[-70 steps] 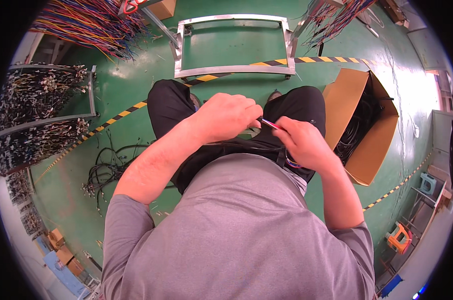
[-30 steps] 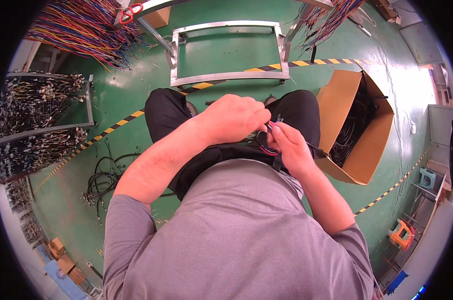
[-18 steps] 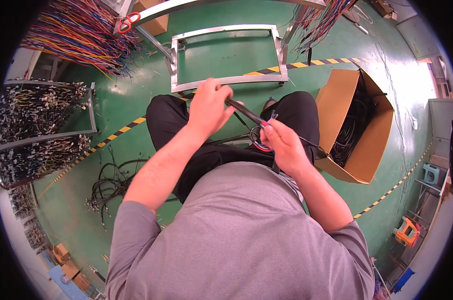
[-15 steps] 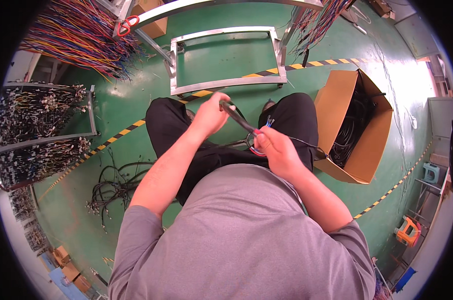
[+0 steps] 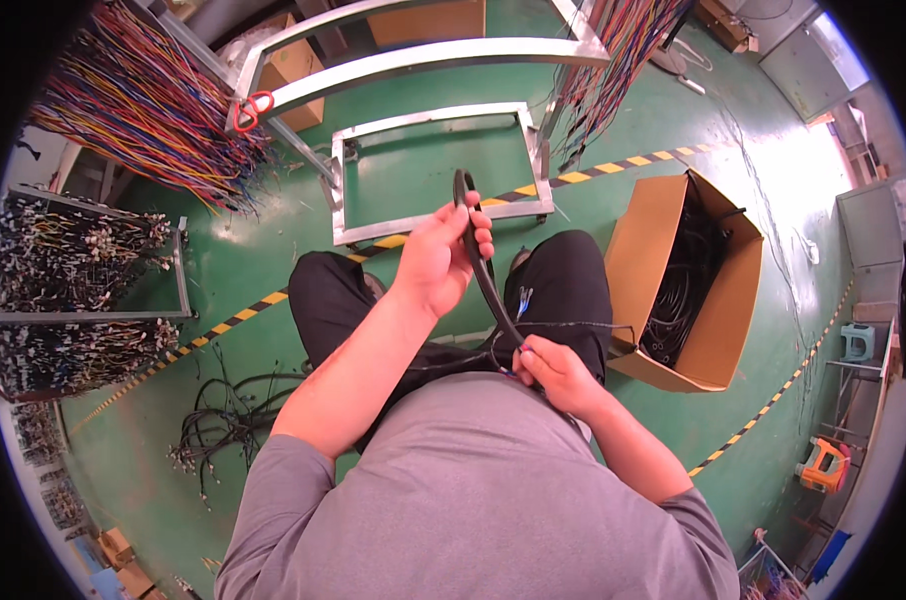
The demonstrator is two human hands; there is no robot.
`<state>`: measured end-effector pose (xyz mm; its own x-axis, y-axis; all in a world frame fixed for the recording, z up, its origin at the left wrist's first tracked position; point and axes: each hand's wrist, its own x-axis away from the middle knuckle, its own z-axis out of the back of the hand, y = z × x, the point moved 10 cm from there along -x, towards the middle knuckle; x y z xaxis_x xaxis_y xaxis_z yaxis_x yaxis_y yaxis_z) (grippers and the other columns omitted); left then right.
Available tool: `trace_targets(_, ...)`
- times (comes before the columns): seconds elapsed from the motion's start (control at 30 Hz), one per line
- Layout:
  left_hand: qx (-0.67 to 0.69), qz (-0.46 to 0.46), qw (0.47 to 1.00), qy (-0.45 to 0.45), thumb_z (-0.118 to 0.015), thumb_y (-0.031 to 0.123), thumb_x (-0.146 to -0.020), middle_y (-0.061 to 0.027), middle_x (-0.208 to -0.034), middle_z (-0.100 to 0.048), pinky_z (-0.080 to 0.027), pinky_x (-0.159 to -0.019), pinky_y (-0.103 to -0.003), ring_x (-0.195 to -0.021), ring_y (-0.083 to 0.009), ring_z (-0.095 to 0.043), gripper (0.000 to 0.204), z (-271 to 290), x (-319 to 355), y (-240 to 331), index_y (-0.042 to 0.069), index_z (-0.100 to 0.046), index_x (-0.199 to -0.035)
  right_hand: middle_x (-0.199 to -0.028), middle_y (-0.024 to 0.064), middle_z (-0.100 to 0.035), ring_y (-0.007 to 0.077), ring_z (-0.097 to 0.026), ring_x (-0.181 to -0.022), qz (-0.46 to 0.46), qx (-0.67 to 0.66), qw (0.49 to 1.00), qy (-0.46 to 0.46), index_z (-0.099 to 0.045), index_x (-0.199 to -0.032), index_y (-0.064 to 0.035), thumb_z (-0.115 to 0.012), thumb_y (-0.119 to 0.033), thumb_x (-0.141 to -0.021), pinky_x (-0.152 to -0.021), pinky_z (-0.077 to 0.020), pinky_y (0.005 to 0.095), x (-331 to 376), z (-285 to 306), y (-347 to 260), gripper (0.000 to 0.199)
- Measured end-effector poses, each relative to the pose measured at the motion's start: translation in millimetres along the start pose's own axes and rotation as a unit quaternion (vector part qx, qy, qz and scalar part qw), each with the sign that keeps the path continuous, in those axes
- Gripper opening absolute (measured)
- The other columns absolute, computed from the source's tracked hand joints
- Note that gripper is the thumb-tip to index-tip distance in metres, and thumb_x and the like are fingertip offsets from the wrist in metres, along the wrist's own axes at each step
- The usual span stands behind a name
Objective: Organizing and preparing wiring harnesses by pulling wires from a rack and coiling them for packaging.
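Note:
My left hand (image 5: 441,258) is raised in front of me and grips a black tube (image 5: 476,250) near its upper end. The tube runs down in a curve to my right hand (image 5: 553,371), which sits close to my chest and pinches the lower end together with thin coloured wires (image 5: 521,300). A thin black wire (image 5: 583,325) leads from there across my right thigh. I am seated, with black trousers and a grey shirt.
An open cardboard box (image 5: 713,340) of black cables stands at my right. A metal frame (image 5: 433,165) lies on the green floor ahead. Racks of coloured wires (image 5: 143,100) hang at the upper left, and a loose pile of black cables (image 5: 223,430) lies at my left.
My left hand has risen and stretched forward, drawing the black tube out, while my right hand has pulled back toward my chest. Earlier both hands were close together over my lap.

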<state>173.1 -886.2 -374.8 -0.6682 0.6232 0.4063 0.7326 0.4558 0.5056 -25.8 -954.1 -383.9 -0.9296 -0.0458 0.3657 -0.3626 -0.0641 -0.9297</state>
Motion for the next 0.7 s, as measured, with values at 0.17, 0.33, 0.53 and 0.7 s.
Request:
trace_targets(0.17,-0.167,0.093,0.962,-0.194,-0.050,0.016,-0.110,-0.0032,-0.093,-0.060,-0.041,-0.058,-0.025,-0.062,-0.0080,-0.049,0.031,-52.1,41.5,-25.0,0.004,-0.050,-0.139,-0.145,0.0170,-0.058,0.0247,-0.052,-0.138,0.098,-0.183,0.978,-0.036,-0.052,-0.149,-0.0001,-0.052,-0.043,-0.106,-0.118,-0.0368,0.0394,-1.3,15.4,11.6,0.060)
trace_targets(0.33,-0.395,0.132,0.870,-0.265,-0.050,0.018,-0.109,0.0044,-0.073,-0.049,-0.033,-0.054,-0.022,-0.059,-0.0043,-0.041,0.029,-70.6,82.6,-46.6,0.003,-0.060,-0.132,-0.140,0.0200,-0.060,0.0335,-0.055,-0.133,0.150,-0.558,0.815,-0.033,-0.041,-0.153,0.0005,-0.038,-0.057,-0.109,-0.111,-0.0422,0.0513,-28.9,64.0,-66.4,0.073)
trace_targets(0.53,-0.612,0.078,0.670,-0.412,-0.057,0.015,-0.104,-0.0120,-0.099,-0.069,-0.052,-0.082,-0.034,-0.085,-0.0218,-0.063,0.034,-90.7,130.2,-86.5,0.003,-0.063,-0.135,-0.080,-0.0020,-0.052,0.0083,-0.045,-0.062,0.061,-0.551,0.808,0.202,-0.055,-0.124,-0.0001,-0.052,-0.016,-0.107,-0.059,-0.0419,0.0262,-28.9,240.5,-53.7,0.023)
trace_targets(0.7,-0.670,0.081,0.604,-0.425,-0.058,0.021,-0.105,-0.0237,-0.111,-0.072,-0.054,-0.090,-0.042,-0.101,-0.0391,-0.070,0.037,-73.1,122.9,-104.5,0.003,-0.061,-0.136,-0.077,-0.0026,-0.052,0.0075,-0.042,-0.057,0.111,-0.457,0.832,0.294,-0.059,-0.120,-0.0022,-0.053,-0.016,-0.107,-0.054,-0.0396,0.0250,36.2,356.0,-83.3,0.020)
